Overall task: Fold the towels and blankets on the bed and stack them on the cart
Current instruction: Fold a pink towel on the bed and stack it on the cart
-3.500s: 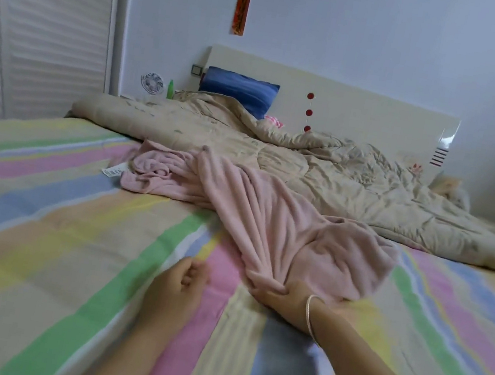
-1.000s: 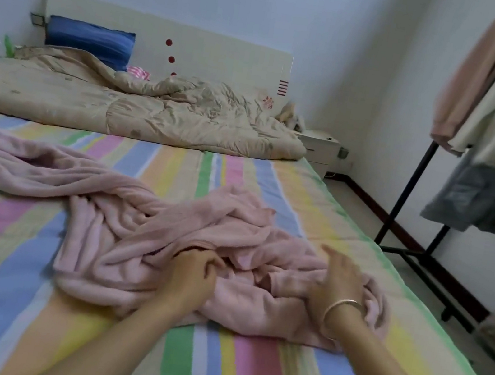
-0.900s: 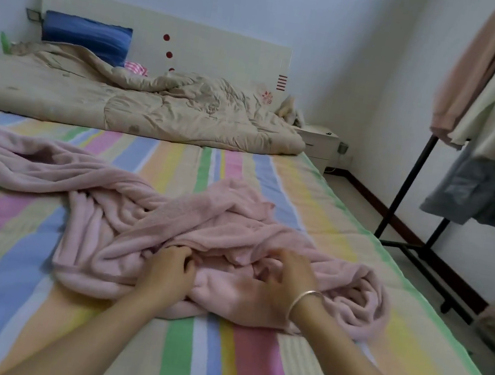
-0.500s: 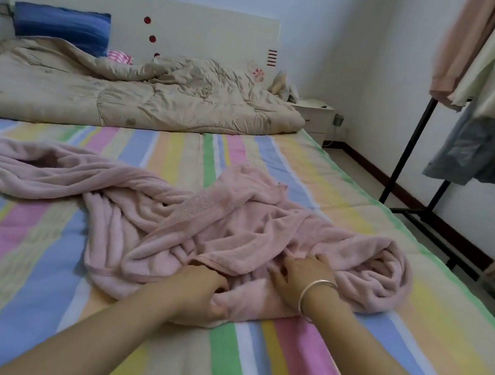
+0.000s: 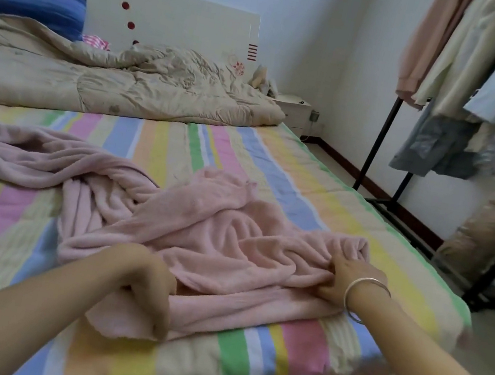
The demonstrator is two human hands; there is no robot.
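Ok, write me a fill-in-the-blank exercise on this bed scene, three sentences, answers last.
1. The left hand and the right hand both grip a crumpled blanket whose colour is ____.
2. The metal bangle is worn on the ____ wrist.
3. The pillow leaning on the headboard is ____.

Missing words: pink; right; blue.

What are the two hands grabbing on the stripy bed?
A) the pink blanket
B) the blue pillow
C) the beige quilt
A: the left hand and the right hand both grip the crumpled pink blanket, while the blue pillow and the beige quilt lie far off by the headboard.
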